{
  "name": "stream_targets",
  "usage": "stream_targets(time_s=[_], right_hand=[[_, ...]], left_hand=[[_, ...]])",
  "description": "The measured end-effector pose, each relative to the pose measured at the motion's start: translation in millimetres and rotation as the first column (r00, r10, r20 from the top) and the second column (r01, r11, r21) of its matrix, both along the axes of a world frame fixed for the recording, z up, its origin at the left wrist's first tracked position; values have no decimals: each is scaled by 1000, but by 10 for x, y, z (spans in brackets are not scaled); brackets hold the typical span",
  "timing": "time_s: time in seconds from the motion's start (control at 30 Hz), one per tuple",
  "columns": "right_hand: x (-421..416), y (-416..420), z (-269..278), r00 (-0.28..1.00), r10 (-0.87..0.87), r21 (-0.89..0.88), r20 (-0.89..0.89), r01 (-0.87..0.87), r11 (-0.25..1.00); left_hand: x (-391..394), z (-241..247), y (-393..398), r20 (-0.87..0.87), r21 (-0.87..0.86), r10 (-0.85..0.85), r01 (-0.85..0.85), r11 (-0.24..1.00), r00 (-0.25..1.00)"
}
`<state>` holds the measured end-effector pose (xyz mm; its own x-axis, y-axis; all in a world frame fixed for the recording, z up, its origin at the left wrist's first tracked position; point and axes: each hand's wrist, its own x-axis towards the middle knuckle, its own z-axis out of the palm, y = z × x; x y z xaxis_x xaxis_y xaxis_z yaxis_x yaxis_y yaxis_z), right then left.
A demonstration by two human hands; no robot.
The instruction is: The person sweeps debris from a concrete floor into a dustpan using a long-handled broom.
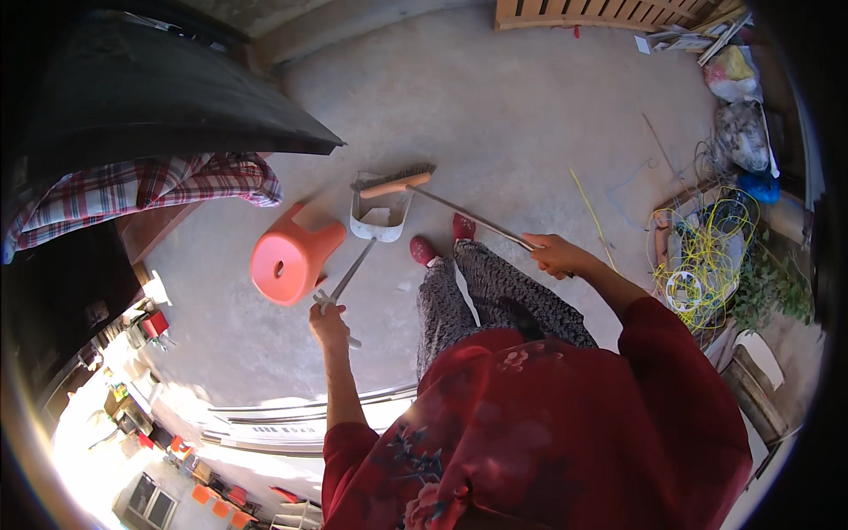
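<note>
My left hand (pixel 329 322) grips the upper end of a long-handled dustpan. The white pan (pixel 377 228) rests on the concrete floor in front of my feet, with a pale flat scrap (pixel 375 216) inside it. In my right hand (pixel 553 255) is the metal handle of a broom (pixel 396 185). Its wooden head and dark bristles lie across the far, open side of the pan; whether the bristles touch the floor I cannot tell. An orange-pink plastic stool (pixel 281 264) stands just left of the dustpan handle.
A plaid blanket (pixel 165 185) lies under a dark overhanging panel (pixel 179 99) at left. Tangled yellow cord (pixel 712 245) fills the right side, and one yellow strand (pixel 591 212) reaches across the floor. Filled plastic bags (pixel 742 136) line the right wall. A wooden slatted piece (pixel 576 14) is at the back.
</note>
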<state>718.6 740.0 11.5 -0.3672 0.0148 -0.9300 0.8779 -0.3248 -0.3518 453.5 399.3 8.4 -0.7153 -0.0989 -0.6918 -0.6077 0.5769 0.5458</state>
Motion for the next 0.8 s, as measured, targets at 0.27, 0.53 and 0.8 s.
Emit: stream_targets(time_s=[0.27, 0.53, 0.8], right_hand=[[-650, 582, -115, 977, -210, 156, -39, 213, 964], [-1163, -24, -970, 985, 115, 388, 129, -157, 908], [-152, -1052, -601, 946, 317, 201, 71, -325, 924]], left_hand=[[-48, -8, -8, -47, -27, -56, 55, 998, 997], [-53, -150, -73, -97, -76, -105, 98, 992, 990], [-2, -130, -25, -60, 19, -91, 93, 996, 994]])
